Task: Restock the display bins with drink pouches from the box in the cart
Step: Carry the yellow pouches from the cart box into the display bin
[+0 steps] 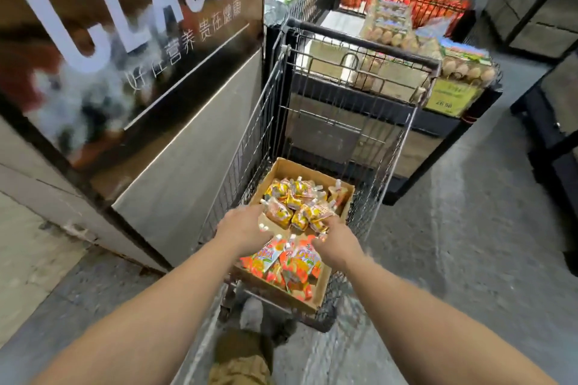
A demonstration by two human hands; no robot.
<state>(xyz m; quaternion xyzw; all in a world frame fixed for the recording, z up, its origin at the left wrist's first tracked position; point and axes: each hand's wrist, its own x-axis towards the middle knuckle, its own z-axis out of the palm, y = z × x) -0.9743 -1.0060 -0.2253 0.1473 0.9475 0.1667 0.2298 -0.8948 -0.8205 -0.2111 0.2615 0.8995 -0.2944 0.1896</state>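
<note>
two bare forearms are stretched forward over an open brown cardboard box (pixel 325 283) set in a wire shopping cart (pixel 272 109). orange and yellow spouted drink pouches (pixel 294 206) are heaped in the box. the left hand (pixel 242 228) and right hand (pixel 336 242) are held apart among them; whether a pouch is gripped cannot be told. wire display bins (pixel 403 1) of orange packets are seen beyond.

Grey concrete floor (pixel 469 228); dark "CLASSIC" sign (pixel 125 25) (left side) above steel panel (pixel 187 159).
</note>
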